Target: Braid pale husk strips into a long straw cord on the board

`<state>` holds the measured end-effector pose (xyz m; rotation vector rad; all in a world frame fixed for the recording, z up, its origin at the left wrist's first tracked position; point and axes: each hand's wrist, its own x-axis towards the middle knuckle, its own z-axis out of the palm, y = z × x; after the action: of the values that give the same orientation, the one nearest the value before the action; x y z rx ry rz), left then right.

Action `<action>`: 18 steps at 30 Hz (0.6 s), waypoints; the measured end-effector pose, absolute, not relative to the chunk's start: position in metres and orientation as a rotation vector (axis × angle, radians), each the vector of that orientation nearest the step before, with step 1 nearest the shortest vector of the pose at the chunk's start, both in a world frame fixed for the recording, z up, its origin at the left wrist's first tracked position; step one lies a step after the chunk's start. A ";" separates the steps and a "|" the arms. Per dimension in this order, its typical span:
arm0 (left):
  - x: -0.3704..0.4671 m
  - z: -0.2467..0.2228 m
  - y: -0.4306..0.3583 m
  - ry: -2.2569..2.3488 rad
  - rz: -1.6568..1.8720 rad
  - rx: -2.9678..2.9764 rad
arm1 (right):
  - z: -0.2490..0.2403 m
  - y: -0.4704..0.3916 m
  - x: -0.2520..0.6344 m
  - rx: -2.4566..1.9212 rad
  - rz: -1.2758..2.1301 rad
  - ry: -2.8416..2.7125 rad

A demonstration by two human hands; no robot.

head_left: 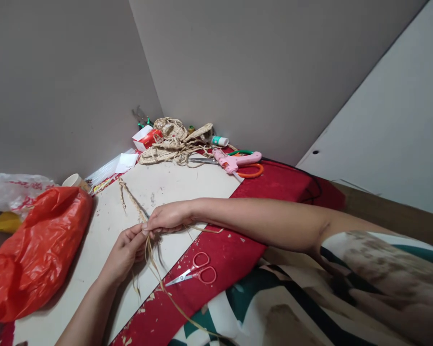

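A straw-coloured braid (133, 201) lies over the pale board, its far end looped near the back. Both hands meet at its near end, fingertips pinched together. My left hand (124, 250) is closed on the braid from the near left. My right hand (169, 216) is closed on it too, reaching across from the right. Loose fibre strands (171, 298) trail from the fingers down over the red cloth to the patterned clothing. The exact crossing of strands is hidden by the fingers. Small red-handled scissors (195, 272) lie slightly open on the red cloth, close to my hands.
A pale board (75, 269) covers part of the red cloth (288, 187). At the back are braided fibre coils (173, 139), a pink glue gun (234, 161), orange-handled scissors (254, 171), a glue stick tube (220, 141) and pliers (141, 117). A red plastic bag (46, 250) sits left.
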<state>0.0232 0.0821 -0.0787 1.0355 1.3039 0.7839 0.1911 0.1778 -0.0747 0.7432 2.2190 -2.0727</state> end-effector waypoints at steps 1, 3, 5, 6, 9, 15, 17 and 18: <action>0.022 -0.079 0.083 1.293 0.772 1.034 | -0.075 0.178 0.191 0.744 -2.096 2.200; 0.020 -0.078 0.085 1.271 0.742 1.030 | -0.075 0.178 0.190 0.749 -2.124 2.200; 0.018 -0.075 0.086 1.251 0.703 1.032 | -0.075 0.179 0.189 0.773 -2.116 2.239; 0.018 -0.074 0.086 1.246 0.684 1.037 | -0.075 0.178 0.188 0.791 -2.107 2.265; 0.014 -0.069 0.088 1.265 0.634 1.067 | -0.072 0.177 0.186 0.826 -2.113 2.328; -0.009 -0.054 0.094 1.474 0.572 1.182 | -0.073 0.174 0.185 0.768 -2.339 2.249; -0.023 -0.045 0.095 1.598 0.571 1.233 | -0.075 0.174 0.187 0.742 -2.402 2.184; -0.031 -0.040 0.096 1.673 0.578 1.260 | -0.077 0.174 0.188 0.729 -2.420 2.145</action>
<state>-0.0313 0.0957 -0.0396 1.2604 1.6734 0.5775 0.1885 0.1740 -0.0766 0.7287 2.1454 -2.4200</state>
